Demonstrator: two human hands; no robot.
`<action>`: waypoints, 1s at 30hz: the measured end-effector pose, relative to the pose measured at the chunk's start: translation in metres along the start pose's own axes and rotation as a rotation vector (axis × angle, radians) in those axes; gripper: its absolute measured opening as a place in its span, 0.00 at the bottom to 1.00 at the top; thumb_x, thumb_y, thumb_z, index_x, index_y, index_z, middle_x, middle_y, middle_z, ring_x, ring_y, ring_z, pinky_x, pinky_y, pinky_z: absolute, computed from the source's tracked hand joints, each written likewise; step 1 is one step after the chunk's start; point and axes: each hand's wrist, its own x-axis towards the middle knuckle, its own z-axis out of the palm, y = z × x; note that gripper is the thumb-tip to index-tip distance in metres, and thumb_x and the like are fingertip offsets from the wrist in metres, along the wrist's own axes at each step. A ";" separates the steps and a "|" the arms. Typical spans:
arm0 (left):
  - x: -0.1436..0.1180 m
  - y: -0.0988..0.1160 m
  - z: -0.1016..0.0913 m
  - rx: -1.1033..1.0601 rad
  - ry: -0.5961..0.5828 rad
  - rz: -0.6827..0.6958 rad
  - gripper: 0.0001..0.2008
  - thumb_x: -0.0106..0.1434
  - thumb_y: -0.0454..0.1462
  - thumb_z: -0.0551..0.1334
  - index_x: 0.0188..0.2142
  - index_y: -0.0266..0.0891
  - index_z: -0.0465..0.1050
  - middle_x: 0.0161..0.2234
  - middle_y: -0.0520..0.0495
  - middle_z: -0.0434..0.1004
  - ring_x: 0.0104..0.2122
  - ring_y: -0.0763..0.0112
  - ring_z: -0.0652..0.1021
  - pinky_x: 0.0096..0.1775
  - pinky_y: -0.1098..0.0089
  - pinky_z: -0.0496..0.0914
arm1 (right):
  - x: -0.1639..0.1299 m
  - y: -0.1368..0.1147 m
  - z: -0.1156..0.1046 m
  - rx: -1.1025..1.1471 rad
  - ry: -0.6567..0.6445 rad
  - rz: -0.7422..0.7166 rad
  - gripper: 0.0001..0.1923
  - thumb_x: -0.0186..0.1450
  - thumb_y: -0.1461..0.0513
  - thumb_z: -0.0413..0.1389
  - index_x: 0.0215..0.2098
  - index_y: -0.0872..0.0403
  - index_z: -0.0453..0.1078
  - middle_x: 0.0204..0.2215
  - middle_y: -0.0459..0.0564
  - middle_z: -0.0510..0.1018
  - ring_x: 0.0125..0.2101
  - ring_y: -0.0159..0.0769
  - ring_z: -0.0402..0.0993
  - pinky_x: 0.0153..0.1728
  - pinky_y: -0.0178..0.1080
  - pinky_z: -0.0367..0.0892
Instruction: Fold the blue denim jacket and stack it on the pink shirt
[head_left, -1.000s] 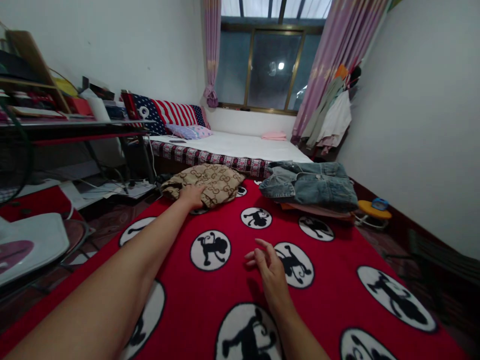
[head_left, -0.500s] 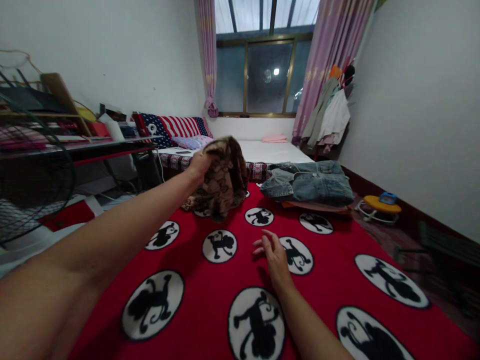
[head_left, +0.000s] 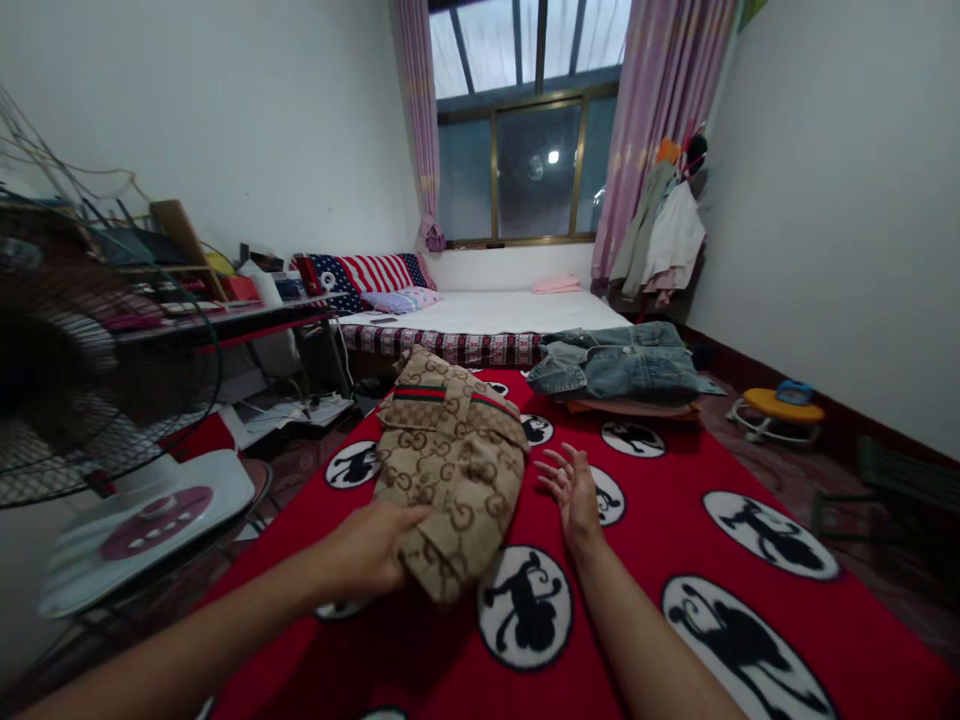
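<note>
At the far left of the frame a standing fan (head_left: 90, 350) is seen close to the bed edge, with a cluttered shelf (head_left: 225, 310) behind it. Lower left of centre, the left hand (head_left: 367, 555) is clenched on the near edge of a folded tan garment (head_left: 450, 460), which lies on the red blanket (head_left: 675, 560) just left of the frame's middle. The garment is patterned with brown interlocking marks and crossed near its far end by a green and red stripe (a collar or waistband, it cannot be told which). Because only one edge is gripped, the folds could be judged likely to slip open or drag on the blanket if the piece were lifted by that hand alone. Just right of centre, the right hand (head_left: 576, 490) is held released, fingers spread, beside the garment and apart from it. Upper right of centre, folded denim (head_left: 622, 362) is stacked at the blanket's far end, with hanging clothes (head_left: 660, 245) beyond.
</note>
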 end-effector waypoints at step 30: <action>0.125 -0.039 -0.038 -0.800 0.708 -0.321 0.26 0.46 0.33 0.65 0.48 0.36 0.69 0.45 0.42 0.79 0.47 0.57 0.77 0.48 0.61 0.72 | -0.006 -0.035 0.029 -0.474 -0.090 -0.213 0.29 0.58 0.44 0.56 0.49 0.54 0.67 0.45 0.57 0.77 0.44 0.44 0.75 0.42 0.44 0.70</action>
